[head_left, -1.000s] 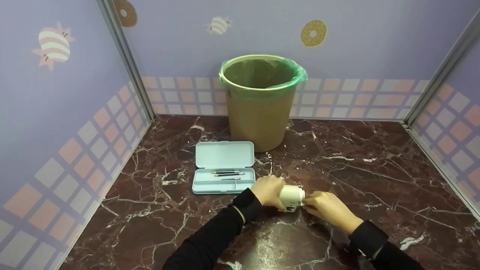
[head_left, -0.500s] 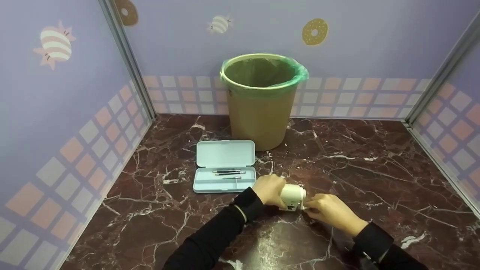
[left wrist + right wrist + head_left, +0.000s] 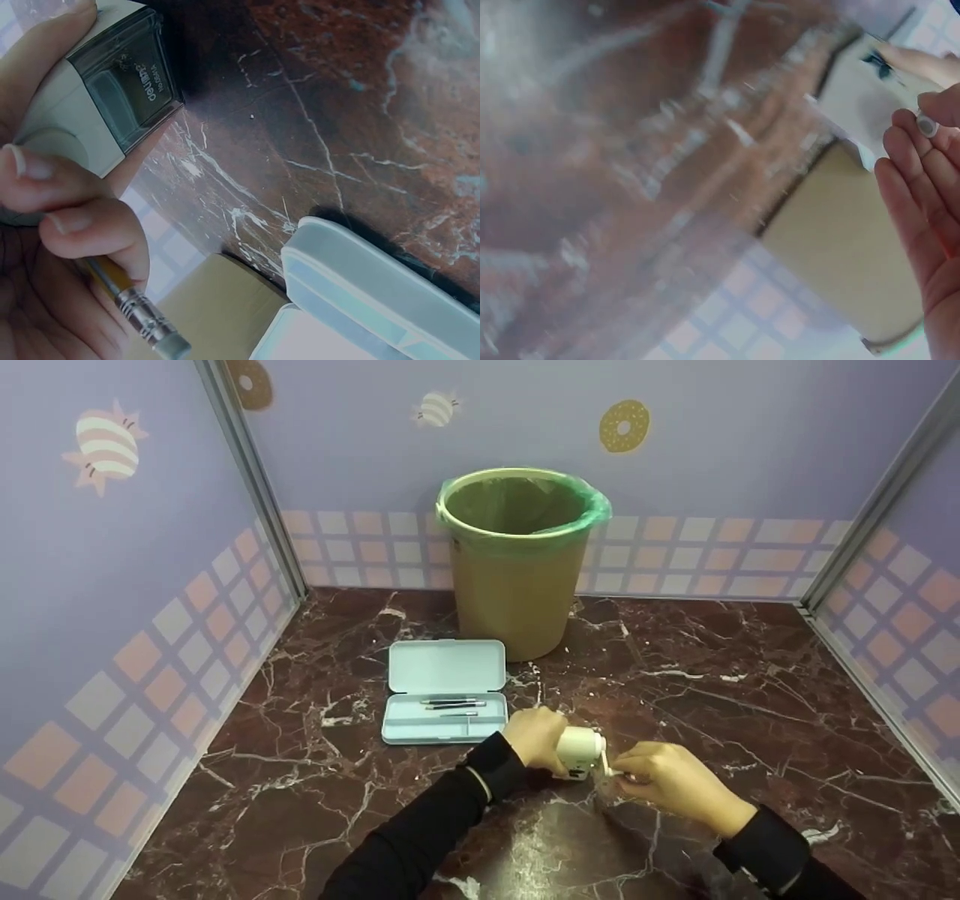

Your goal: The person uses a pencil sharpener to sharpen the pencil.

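Observation:
A white hand-crank pencil sharpener (image 3: 576, 751) lies low over the table, and my left hand (image 3: 535, 739) grips it from the left. In the left wrist view, its dark see-through shavings drawer (image 3: 131, 82) faces the camera. A yellow pencil (image 3: 154, 322) with a metal band and eraser sticks out below the curled fingers; its other end is hidden by the hand. On the sharpener's right side, my right hand (image 3: 664, 780) pinches the knob of the crank (image 3: 606, 761). The right wrist view shows that small white knob (image 3: 927, 125) between thumb and fingers.
An open light-blue pencil case (image 3: 447, 666) with several pencils (image 3: 454, 705) inside lies just behind the left hand. A tan bin (image 3: 517, 600) with a green liner stands at the back. Patterned walls (image 3: 720, 472) enclose the marbled table (image 3: 360, 810).
My right hand has shifted slightly right, and the crank arm now shows clearly, slanting down from the sharpener. The left hand and sharpener stay almost in place.

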Motion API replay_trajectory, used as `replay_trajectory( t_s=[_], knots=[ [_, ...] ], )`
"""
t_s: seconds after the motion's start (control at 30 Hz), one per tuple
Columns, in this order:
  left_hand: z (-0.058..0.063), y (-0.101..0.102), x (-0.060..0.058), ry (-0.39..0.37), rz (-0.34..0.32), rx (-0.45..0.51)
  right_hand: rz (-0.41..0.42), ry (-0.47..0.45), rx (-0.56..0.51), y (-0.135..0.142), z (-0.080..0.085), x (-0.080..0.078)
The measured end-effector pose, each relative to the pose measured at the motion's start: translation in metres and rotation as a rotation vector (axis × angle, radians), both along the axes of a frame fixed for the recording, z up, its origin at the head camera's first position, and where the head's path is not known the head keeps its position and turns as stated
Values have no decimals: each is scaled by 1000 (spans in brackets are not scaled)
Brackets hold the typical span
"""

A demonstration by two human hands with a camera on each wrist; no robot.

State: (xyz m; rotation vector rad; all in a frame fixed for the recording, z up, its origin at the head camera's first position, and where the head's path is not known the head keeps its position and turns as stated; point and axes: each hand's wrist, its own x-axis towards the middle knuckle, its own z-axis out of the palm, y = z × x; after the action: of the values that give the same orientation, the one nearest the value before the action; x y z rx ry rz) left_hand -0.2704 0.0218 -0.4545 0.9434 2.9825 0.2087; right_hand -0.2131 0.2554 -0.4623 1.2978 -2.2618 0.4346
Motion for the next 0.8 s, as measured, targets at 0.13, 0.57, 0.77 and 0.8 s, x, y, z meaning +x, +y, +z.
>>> replay_trajectory(
  t_s=[0.13,0.57,0.77,0.8],
  knots=[
    [2,-1,0,14,-5,-22,-10,24,-8,1,12,-3],
    [1,-1,-2,43,-54,-49,-69,45,38,2,31,-19],
    [1,0,-2,18,-64,-55,-113,40,46,2,34,-28],
    [2,0,-2,16,-65,-54,-117,39,44,2,34,-29]
  ],
)
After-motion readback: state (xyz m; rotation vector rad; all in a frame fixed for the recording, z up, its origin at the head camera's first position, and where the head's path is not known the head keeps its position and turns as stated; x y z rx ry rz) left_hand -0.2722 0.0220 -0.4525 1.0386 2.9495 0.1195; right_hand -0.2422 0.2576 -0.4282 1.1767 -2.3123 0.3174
